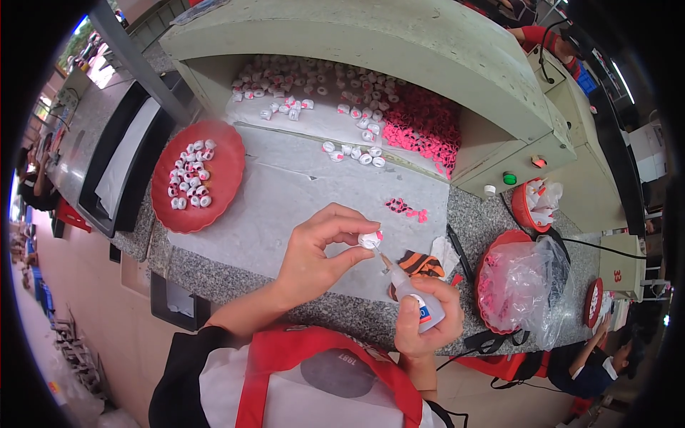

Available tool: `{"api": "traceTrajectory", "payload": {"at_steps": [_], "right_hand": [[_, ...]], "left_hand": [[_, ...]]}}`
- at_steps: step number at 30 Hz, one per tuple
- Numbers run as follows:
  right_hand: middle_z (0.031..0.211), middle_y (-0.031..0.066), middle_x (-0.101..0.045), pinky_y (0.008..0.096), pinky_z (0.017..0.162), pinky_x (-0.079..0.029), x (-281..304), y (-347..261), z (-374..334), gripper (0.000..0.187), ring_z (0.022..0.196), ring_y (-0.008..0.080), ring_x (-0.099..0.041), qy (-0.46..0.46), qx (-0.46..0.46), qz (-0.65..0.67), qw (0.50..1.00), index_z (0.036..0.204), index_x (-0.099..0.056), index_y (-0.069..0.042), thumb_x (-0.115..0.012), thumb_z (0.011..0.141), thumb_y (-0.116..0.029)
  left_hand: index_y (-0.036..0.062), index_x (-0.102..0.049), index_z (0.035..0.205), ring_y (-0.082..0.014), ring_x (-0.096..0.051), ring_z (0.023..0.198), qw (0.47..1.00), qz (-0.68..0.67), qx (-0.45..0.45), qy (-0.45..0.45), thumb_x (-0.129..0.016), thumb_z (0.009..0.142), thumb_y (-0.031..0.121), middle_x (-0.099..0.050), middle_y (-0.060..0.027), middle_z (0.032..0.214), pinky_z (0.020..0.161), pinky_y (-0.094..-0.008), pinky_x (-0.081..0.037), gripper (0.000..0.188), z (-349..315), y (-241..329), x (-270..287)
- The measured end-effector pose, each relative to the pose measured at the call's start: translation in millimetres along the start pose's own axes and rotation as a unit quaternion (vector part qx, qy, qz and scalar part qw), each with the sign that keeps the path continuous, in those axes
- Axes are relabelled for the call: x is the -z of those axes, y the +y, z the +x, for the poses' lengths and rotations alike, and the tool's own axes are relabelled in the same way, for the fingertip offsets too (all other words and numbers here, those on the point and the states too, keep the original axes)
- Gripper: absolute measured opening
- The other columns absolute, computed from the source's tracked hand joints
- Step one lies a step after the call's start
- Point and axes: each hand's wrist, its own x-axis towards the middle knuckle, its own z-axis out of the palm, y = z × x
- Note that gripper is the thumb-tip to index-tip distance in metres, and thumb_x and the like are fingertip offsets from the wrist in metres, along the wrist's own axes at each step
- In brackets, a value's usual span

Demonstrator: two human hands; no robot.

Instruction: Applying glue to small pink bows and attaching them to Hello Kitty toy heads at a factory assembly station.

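My left hand (312,251) pinches a small round white piece with a pink patch (369,240) between thumb and fingertips, above the paper-covered bench. Wrapped in my right hand (435,322) is a translucent glue bottle (404,287) with a thin nozzle. It is tilted so that the nozzle tip meets or nearly meets the white piece; which, I cannot tell. Just beyond my hands lies a small cluster of pink and black bits (407,209). An orange-and-black striped cloth (421,264) rests beside the bottle.
A red scalloped plate (161,196) with several white pieces stands at left. Ahead, an open-fronted cream cabinet (342,43) shelters many white and pink pieces. At right are a red tray (486,314) under a plastic bag (546,285), a red tub (523,214) and black cables.
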Motion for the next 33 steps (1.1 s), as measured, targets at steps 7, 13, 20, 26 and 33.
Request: {"api": "traceTrajectory", "payload": {"at_steps": [7, 13, 20, 26, 33], "right_hand": [[0.073, 0.0084, -0.059, 0.0234, 0.057, -0.045, 0.3, 8.7, -0.5, 0.028, 0.059, 0.0146, -0.056, 0.012, -0.093, 0.072, 0.993, 0.089, -0.056, 0.003, -0.061, 0.072, -0.018], [0.082, 0.0095, -0.056, 0.0218, 0.053, -0.044, -4.4, 24.5, -12.6, 0.029, 0.055, 0.0119, -0.051, 0.039, -0.085, 0.085, 0.992, 0.093, -0.054, 0.004, -0.059, 0.073, -0.016], [0.080, 0.0111, -0.059, 0.0265, 0.065, -0.045, -9.4, 1.9, -8.5, 0.025, 0.072, 0.0181, -0.058, -0.023, -0.064, 0.043, 0.997, 0.089, -0.055, 0.002, -0.061, 0.071, -0.015], [0.077, 0.0116, -0.060, 0.0257, 0.064, -0.045, -9.9, -1.0, -7.1, 0.024, 0.069, 0.0174, -0.058, -0.022, -0.022, 0.009, 0.999, 0.085, -0.057, 0.002, -0.061, 0.071, -0.016], [0.077, 0.0109, -0.061, 0.0258, 0.064, -0.046, -7.9, -0.3, -7.9, 0.024, 0.068, 0.0175, -0.059, -0.023, -0.024, 0.023, 0.999, 0.085, -0.057, 0.002, -0.061, 0.070, -0.016]], "left_hand": [[0.0031, -0.060, 0.098, -0.0151, -0.056, 0.088, 0.999, -0.003, 0.012, 0.031, -0.061, 0.070, -0.008, -0.052, -0.0089, 0.098, 0.074, -0.0245, -0.050, 0.031, 2.6, -9.1, 3.6], [-0.0028, -0.056, 0.097, -0.0180, -0.054, 0.093, 0.999, -0.029, 0.021, 0.021, -0.059, 0.070, -0.013, -0.048, -0.0106, 0.100, 0.080, -0.0281, -0.049, 0.030, -2.3, -17.8, 0.4], [-0.0037, -0.054, 0.097, -0.0198, -0.053, 0.095, 0.999, -0.051, -0.015, 0.011, -0.057, 0.070, -0.015, -0.046, -0.0116, 0.101, 0.082, -0.0303, -0.049, 0.029, -4.3, -15.6, 2.8], [-0.0001, -0.058, 0.096, -0.0169, -0.053, 0.094, 0.997, -0.080, 0.011, 0.018, -0.058, 0.071, -0.012, -0.047, -0.0089, 0.100, 0.082, -0.0274, -0.049, 0.028, -7.0, -10.4, 1.3], [0.0004, -0.058, 0.097, -0.0169, -0.053, 0.094, 0.997, -0.068, 0.013, 0.015, -0.058, 0.071, -0.011, -0.047, -0.0090, 0.100, 0.081, -0.0270, -0.049, 0.028, -7.3, -10.8, 1.8]]}}
